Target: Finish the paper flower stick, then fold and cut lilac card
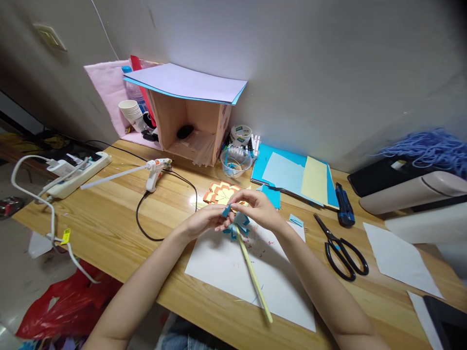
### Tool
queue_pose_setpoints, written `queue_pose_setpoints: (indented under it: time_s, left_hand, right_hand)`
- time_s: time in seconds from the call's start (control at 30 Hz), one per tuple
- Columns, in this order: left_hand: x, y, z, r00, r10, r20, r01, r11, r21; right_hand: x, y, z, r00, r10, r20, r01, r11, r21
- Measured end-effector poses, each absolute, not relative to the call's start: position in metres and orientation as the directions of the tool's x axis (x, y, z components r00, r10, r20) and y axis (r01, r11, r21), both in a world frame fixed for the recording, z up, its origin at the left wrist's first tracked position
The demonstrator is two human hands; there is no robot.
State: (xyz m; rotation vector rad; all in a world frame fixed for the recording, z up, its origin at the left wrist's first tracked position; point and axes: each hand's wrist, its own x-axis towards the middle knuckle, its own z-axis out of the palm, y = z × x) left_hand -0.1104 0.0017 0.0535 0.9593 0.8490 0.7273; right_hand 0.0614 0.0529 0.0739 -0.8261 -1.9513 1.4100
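Observation:
My left hand (207, 221) and my right hand (257, 206) meet over a white sheet (233, 272) on the wooden desk (109, 223). Both pinch a blue paper flower (239, 224) fixed at the top of a thin wooden stick (254, 277). The stick slants down toward me across the sheet. My left fingers pinch a blue paper strip (226, 210) at the flower's upper left; my right fingers curl over the flower from above. An orange and yellow folded paper piece (221, 193) lies just behind my hands.
A glue gun (155, 171) with its cord lies to the left, a power strip (78, 172) beyond it. Black scissors (341, 250) and a utility knife (344, 205) lie right. Blue and yellow papers (295, 176), a plastic bowl (235, 163), a wooden box (189, 124) stand behind.

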Motion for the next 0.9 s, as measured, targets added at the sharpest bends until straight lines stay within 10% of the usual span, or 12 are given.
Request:
queue_pose_setpoints:
  time_s: [0.23, 0.53, 0.9]
  left_hand:
    - [-0.126, 0.014, 0.037, -0.354, 0.934, 0.049, 0.516, 0.152, 0.843]
    - [-0.121, 0.017, 0.021, -0.287, 0.956, 0.052, 0.608, 0.140, 0.782]
    - [-0.108, 0.006, 0.022, -0.119, 0.959, 0.257, 0.768, -0.075, 0.636]
  right_hand:
    - [0.069, 0.081, 0.057, -0.408, 0.908, -0.091, 0.396, 0.087, -0.914]
    - [0.046, 0.115, 0.057, -0.577, 0.754, -0.314, 0.703, 0.263, -0.661]
    - [0.032, 0.128, 0.056, -0.652, 0.707, -0.275, 0.738, 0.507, -0.446]
